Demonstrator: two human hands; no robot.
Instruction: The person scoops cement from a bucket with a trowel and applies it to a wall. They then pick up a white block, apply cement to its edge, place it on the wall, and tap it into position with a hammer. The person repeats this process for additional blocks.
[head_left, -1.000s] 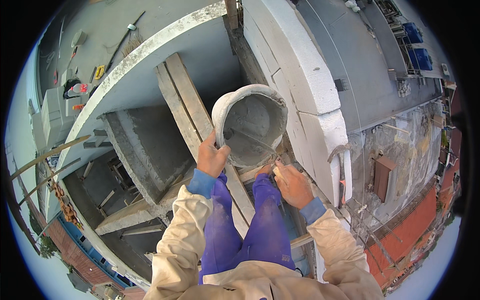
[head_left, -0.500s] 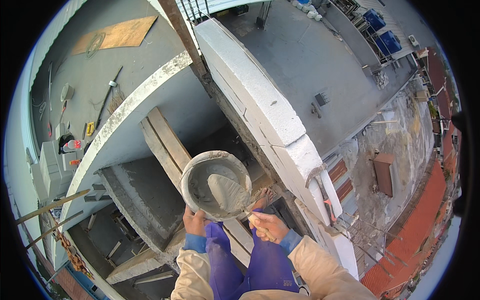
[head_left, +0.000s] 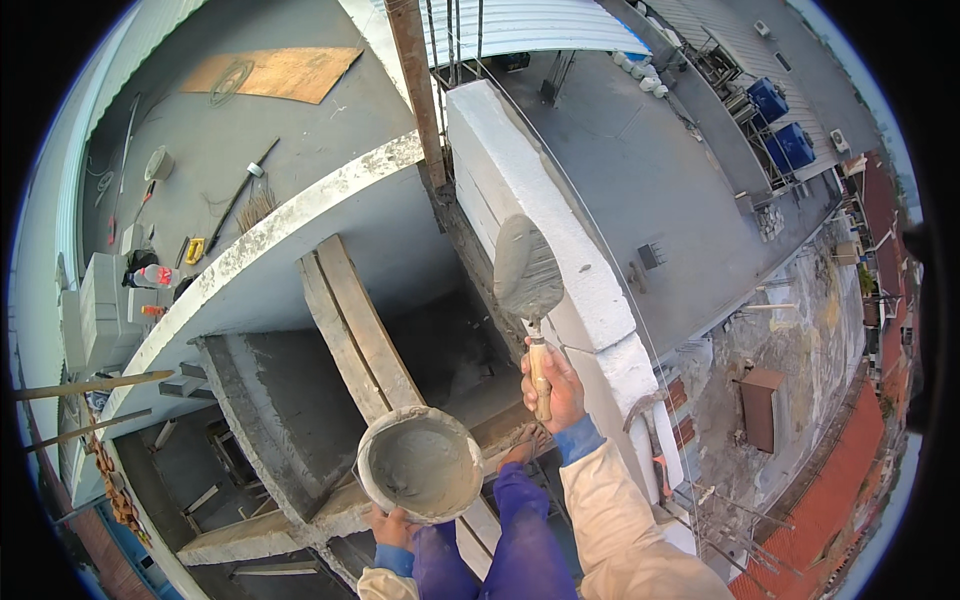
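Observation:
My right hand [head_left: 553, 385] is closed round the wooden handle of a trowel [head_left: 528, 268], whose rounded blade is coated with grey mortar. The blade points up and away, in front of the white block wall [head_left: 590, 290]. My left hand [head_left: 393, 525] grips the near left rim of a round bucket [head_left: 374, 440], its fingers partly hidden by the rim. Wet grey mortar [head_left: 425, 465] lies inside the bucket. Beneath and beyond it run two wooden planks [head_left: 350, 310] spanning the gap.
A deep opening [head_left: 440, 330] lies between the curved concrete wall [head_left: 290, 205] and the block wall. My bare foot [head_left: 524, 445] stands beside the bucket. A hammer [head_left: 655, 440] hangs on the wall at right. A thin string line [head_left: 560, 165] runs along the blocks; a rusty upright [head_left: 415, 90] stands ahead.
My right hand has lifted the trowel out of the bucket and carried it forward and right, towards the block wall. The bucket sits lower in view, with my left hand still on it.

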